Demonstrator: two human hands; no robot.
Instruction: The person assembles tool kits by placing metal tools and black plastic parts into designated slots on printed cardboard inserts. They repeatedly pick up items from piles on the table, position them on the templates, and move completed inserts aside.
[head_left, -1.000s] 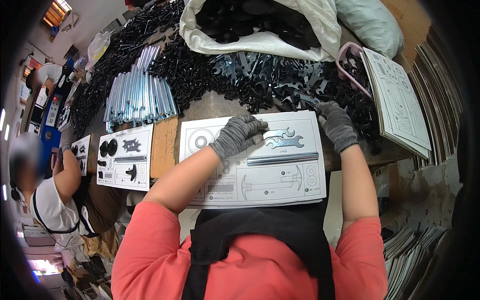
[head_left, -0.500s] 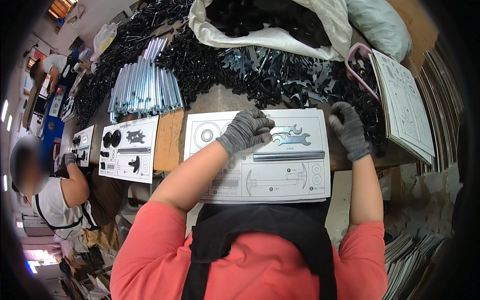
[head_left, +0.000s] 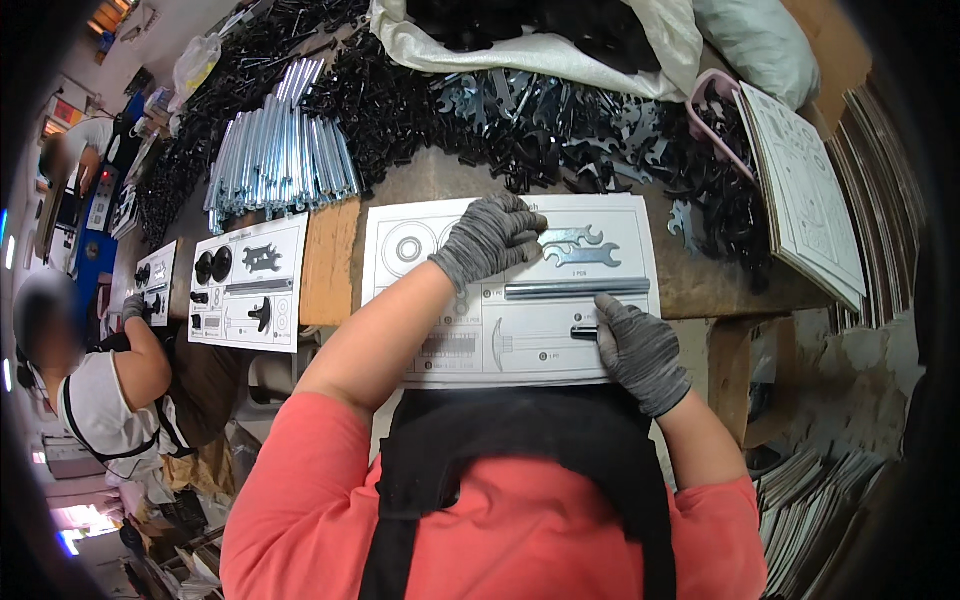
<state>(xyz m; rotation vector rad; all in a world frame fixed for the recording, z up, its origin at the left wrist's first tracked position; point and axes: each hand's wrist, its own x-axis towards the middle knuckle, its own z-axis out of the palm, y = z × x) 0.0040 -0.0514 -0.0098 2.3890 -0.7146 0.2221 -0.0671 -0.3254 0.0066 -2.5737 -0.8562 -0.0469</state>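
Nearest the body: right hand [head_left: 640,350], grey knit glove, is resting palm-down on the lower right part of the white printed card [head_left: 450,300]. Fingers are lying loosely curled, fingertips touching a short dark bolt [head_left: 583,331] on the card; not closed round it, as far as can be seen.

Just beyond: a long silver rod [head_left: 577,289] is lying crosswise on the card, above the bolt and clear of both hands.

Further up: left hand [head_left: 490,238], same grey glove, is pressing on the upper middle of the card. Fingers are bent, tips sitting at the left end of two flat silver wrenches [head_left: 580,247], which are lying side by side on the card. Whether it is pinching one, cannot tell.

To the left, across a bare wooden strip: a second card [head_left: 250,282] with black parts already on it.

Far side of the table: bundle of silver tubes [head_left: 280,160], a heap of black wrenches [head_left: 540,110], a white sack [head_left: 560,50].
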